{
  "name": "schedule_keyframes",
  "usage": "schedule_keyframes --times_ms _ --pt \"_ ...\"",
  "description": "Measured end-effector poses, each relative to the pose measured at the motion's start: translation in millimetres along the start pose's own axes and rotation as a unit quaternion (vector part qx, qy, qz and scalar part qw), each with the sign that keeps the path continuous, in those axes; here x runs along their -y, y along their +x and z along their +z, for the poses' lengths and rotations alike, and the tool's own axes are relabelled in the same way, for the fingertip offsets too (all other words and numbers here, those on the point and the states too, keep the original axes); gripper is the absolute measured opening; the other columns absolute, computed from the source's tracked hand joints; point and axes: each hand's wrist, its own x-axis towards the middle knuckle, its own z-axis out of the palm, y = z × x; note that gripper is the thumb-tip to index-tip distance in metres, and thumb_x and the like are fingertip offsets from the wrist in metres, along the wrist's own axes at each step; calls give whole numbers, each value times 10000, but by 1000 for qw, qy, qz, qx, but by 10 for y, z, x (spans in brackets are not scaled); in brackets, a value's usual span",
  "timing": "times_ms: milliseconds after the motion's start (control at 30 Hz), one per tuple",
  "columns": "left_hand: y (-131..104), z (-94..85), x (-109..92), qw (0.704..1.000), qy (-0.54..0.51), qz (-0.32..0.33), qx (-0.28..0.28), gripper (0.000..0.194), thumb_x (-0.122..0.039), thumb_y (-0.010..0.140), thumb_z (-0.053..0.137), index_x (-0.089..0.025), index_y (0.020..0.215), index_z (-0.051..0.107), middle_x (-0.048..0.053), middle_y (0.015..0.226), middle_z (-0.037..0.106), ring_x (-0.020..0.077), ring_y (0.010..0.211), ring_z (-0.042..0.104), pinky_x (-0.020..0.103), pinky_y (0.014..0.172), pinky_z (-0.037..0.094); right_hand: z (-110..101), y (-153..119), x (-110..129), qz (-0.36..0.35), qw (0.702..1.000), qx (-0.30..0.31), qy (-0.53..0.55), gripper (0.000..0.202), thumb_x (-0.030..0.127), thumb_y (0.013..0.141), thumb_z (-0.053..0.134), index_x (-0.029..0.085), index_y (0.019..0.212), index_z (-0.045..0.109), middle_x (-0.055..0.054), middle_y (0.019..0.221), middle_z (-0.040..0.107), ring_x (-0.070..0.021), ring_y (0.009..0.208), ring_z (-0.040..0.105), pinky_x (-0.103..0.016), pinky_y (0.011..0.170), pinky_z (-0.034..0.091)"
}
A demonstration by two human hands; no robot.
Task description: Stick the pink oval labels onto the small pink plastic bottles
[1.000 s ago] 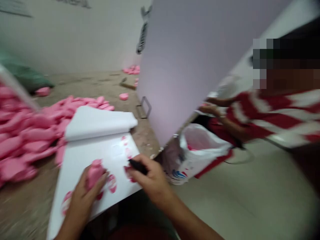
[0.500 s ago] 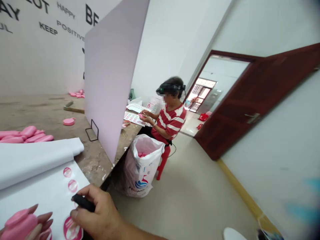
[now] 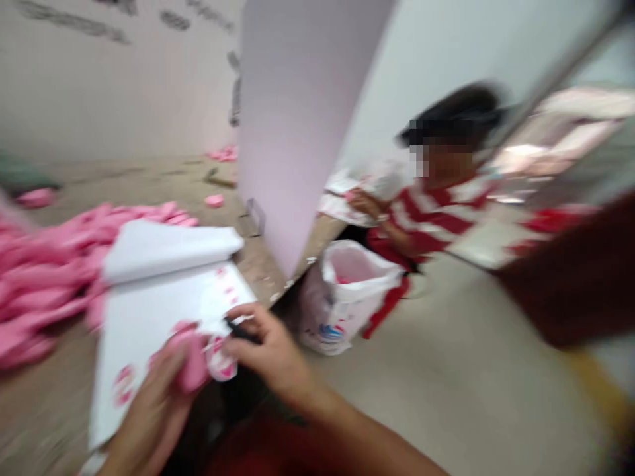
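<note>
My left hand (image 3: 159,390) is closed around a rounded pink plastic piece (image 3: 191,360), low over a white sticker sheet (image 3: 159,311). Beside it, my right hand (image 3: 265,344) grips a short black pen-like tool (image 3: 243,330), its dark tip pointing left. A round white sticker with a pink print (image 3: 221,359) is between the two hands, near the right fingertips and close to the pink piece. Blur hides whether it touches the piece. More round pink prints show on the sheet, whose far end is curled over.
A large heap of pink pieces (image 3: 59,277) lies left of the sheet on the worn table (image 3: 258,258). A pale upright panel (image 3: 297,132) divides the table. Beyond it sits a co-worker in a striped shirt (image 3: 426,218). A white sack (image 3: 342,297) stands beside the table.
The view has swung left and downward, bringing in the pink heap. My hands have come together, and the sticker now appears between them.
</note>
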Motion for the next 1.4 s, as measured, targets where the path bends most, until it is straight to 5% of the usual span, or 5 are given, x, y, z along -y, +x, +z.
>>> schedule_keyframes --times_ms 67,267,600,1133,1400 --pt "9 -21 8 996 -74 -15 36 428 -329 773 789 -221 1154 626 4 987 726 150 851 675 242 762 543 16 105 -66 25 999 35 18 428 349 685 856 249 1045 647 26 877 709 -137 770 642 -255 731 478" --pt "139 -58 -16 991 -132 -3 -10 353 -417 875 677 -177 1128 629 81 967 717 177 782 663 264 662 516 69 420 -301 99 991 87 -5 484 414 716 856 266 1099 600 11 872 753 -146 777 696 -246 726 539" --pt "225 -47 -71 988 -142 -16 -53 356 -421 1011 416 -158 1160 603 78 936 703 124 676 635 224 575 513 202 595 -276 77 989 105 -77 501 465 726 814 260 1115 573 33 727 719 -151 662 669 -244 610 554" --pt "271 -93 -36 990 -133 -1 -47 381 -493 924 588 -173 1122 645 78 1006 709 175 835 683 301 778 548 190 623 -304 51 985 95 -137 455 464 761 766 275 1132 581 39 655 640 -177 652 637 -271 564 489" --pt "291 -131 14 989 -147 -16 -28 375 -450 924 603 -146 1140 645 102 1007 700 227 992 674 358 902 520 179 657 -336 109 985 125 -36 484 426 733 818 277 1127 580 19 791 717 -148 687 656 -263 643 528"
